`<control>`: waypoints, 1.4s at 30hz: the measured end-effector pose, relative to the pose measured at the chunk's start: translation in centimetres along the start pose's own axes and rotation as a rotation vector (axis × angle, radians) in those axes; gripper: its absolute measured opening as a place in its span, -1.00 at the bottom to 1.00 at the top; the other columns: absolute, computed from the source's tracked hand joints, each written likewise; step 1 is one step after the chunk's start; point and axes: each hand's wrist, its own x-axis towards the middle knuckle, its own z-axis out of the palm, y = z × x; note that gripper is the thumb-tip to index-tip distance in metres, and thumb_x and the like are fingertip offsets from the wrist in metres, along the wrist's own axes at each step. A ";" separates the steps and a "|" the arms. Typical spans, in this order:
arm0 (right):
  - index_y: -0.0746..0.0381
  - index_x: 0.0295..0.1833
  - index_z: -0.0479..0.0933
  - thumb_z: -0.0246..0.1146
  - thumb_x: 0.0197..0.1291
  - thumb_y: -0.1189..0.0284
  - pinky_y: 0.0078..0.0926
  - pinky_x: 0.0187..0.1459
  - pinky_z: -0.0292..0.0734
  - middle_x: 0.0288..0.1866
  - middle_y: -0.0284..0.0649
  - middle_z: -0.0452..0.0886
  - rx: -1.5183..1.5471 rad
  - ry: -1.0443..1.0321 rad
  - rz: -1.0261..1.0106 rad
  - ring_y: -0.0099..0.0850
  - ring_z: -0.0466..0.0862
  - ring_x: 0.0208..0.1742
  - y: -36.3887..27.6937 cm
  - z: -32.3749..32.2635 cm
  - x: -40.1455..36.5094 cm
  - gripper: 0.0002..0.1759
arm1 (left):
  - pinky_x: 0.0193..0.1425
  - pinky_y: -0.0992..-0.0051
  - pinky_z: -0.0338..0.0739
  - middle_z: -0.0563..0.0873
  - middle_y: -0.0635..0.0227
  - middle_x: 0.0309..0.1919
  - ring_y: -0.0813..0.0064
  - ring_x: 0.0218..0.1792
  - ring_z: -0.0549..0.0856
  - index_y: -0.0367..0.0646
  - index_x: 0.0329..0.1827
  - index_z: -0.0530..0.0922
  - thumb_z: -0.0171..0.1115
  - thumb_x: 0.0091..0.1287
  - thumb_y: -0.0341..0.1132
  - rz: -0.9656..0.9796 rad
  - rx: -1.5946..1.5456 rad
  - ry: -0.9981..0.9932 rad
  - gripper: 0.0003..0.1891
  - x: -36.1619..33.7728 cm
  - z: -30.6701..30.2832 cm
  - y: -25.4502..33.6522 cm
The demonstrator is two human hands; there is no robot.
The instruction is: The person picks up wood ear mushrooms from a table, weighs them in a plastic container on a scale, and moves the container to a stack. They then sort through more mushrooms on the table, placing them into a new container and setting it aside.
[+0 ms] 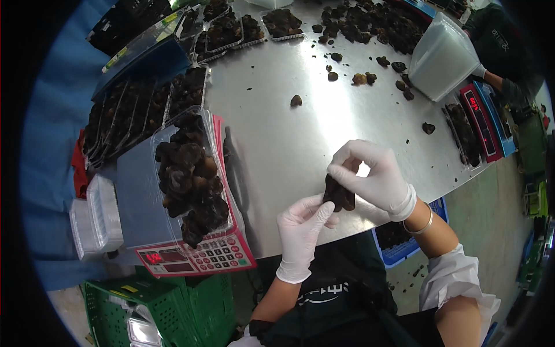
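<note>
A dark brown, wrinkled piece of wood ear mushroom (341, 196) is held between my two hands above the front edge of the metal table. My right hand (376, 176), white-gloved, pinches its top between thumb and fingers. With thumb and fingertips, my left hand (305, 227), also gloved, grips the lower left side of the piece. To the left, a clear plastic tray (203, 118) heaped with wood ear mushrooms (191, 179) rests on a scale (196, 254) with a red and white keypad. The scale's red digits are too blurred to read.
Filled trays (144, 110) stand at the left and back. Loose mushrooms (370, 23) are piled at the far side. A stack of clear trays (444, 56) and a second scale (483, 124) are near a co-worker (491, 37). Below are a green crate (202, 306) and blue basket (399, 257).
</note>
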 end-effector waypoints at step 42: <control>0.30 -0.33 0.53 0.25 0.38 0.39 -0.51 -0.03 0.42 -0.33 -0.36 0.58 0.152 -0.024 0.029 -0.53 0.51 -0.19 -1.4 9.0 6.4 -0.76 | -0.20 0.41 0.62 0.77 0.22 -0.27 0.32 -0.32 0.76 -0.20 -0.08 0.68 0.28 0.37 -0.47 0.446 0.424 -0.113 -0.88 0.5 -3.4 -5.1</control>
